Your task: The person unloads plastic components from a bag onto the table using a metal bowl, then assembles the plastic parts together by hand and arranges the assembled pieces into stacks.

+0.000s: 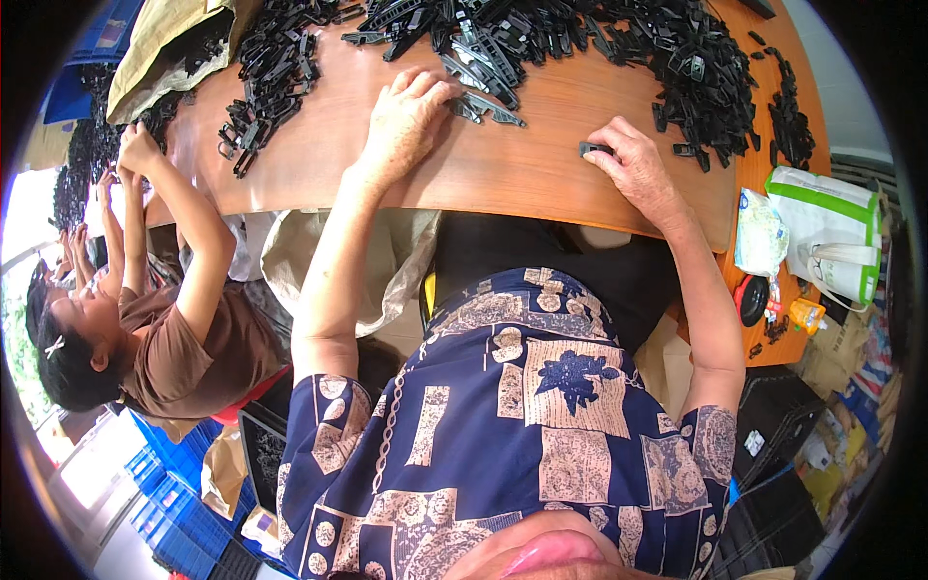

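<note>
A wooden table (541, 179) carries a big heap of black plastic parts (541, 39) along its far side. My left hand (406, 118) lies knuckles up on the wood, its fingertips curled on the end of a long black plastic part (491, 106) at the heap's edge. My right hand (636, 166) rests near the table's front edge and pinches a small black plastic piece (594, 149) between thumb and fingers. Both forearms reach up from my patterned blue shirt.
A co-worker in a brown shirt (184, 348) sits at the left, hands (135, 150) at another pile of black parts (266, 77). A tan sack (164, 39) lies at the far left. A white and green bag (831, 227) and a plastic bag (759, 232) stand at the right end. Blue crates (174, 483) sit below.
</note>
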{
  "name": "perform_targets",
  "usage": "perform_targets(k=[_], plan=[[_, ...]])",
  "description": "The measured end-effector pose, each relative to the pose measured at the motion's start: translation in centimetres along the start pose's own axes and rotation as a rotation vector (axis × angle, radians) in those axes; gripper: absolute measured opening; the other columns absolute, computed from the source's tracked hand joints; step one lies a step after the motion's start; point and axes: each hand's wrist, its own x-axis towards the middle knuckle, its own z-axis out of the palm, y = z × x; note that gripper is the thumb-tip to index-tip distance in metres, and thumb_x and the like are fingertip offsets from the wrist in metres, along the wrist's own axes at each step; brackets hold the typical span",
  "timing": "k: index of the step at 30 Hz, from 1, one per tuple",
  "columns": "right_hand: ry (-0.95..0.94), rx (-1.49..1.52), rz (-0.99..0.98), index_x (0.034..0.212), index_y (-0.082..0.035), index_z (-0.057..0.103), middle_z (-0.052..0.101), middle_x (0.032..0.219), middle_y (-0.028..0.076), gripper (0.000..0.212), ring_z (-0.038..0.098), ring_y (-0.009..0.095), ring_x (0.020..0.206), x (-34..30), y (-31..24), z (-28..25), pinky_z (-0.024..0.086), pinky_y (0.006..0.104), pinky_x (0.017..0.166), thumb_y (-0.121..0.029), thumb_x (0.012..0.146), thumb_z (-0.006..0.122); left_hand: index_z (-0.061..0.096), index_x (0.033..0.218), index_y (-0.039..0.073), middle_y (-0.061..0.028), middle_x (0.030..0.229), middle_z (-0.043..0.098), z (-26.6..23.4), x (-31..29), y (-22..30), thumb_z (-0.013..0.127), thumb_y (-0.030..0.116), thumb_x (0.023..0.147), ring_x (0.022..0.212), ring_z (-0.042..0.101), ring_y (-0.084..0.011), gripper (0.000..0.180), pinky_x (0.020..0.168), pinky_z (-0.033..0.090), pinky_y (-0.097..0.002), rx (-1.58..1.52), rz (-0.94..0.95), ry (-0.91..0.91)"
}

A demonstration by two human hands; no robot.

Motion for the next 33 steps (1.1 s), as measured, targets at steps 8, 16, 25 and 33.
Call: perform_targets(k=[8, 16, 25, 33], plan=[[0.079, -0.495, -0.163, 0.101, -0.007, 0.061, 0.058, 0.094, 0.01, 0.017, 0.066, 0.031, 0.08, -0.5, -0.1, -1.6, 0.054, 0.0418, 0.067, -0.019, 0.091, 0.067, 0.06, 0.116, 0.007, -0.0135, 0.088, 0.067, -1.2, -0.6, 8.1, 0.067, 0.019, 0.092, 0.083, 0.067, -0.0363, 0.028, 0.072, 0.053, -0.0448, -0.286, -0.152, -0.221], [0.142, -0.414, -0.089, 0.102, -0.003, 0.061, 0.058, 0.095, 0.01, 0.02, 0.065, 0.031, 0.083, -1.4, 0.1, -1.3, 0.052, 0.0411, 0.069, -0.018, 0.09, 0.069, 0.06, 0.103, 0.013, -0.0139, 0.086, 0.066, -1.2, 2.2, 11.5, 0.06, 0.027, 0.098, 0.069, 0.068, -0.035, 0.015, 0.062, 0.054, -0.0442, -0.065, -0.279, -0.469], [0.192, -0.17, 0.046, 0.1, -0.003, 0.061, 0.062, 0.085, 0.009, 0.021, 0.063, 0.026, 0.071, -3.1, 1.2, -1.0, 0.05, 0.0367, 0.064, -0.019, 0.09, 0.071, 0.063, 0.117, 0.015, -0.0072, 0.118, 0.053, 2.3, 2.5, 10.1, 0.071, 0.008, 0.079, 0.112, 0.059, -0.0244, 0.039, 0.082, 0.055, -0.0363, -0.177, 0.107, -0.342], [0.005, -0.092, 0.065, 0.099, -0.007, 0.061, 0.065, 0.076, 0.012, 0.02, 0.066, 0.031, 0.07, -3.8, -2.5, -0.6, 0.05, 0.0396, 0.062, -0.022, 0.09, 0.071, 0.066, 0.106, 0.009, -0.0078, 0.1, 0.058, 1.2, 0.6, 10.4, 0.075, 0.018, 0.082, 0.097, 0.064, -0.028, 0.027, 0.083, 0.055, -0.0393, -0.265, -0.084, -0.267]])
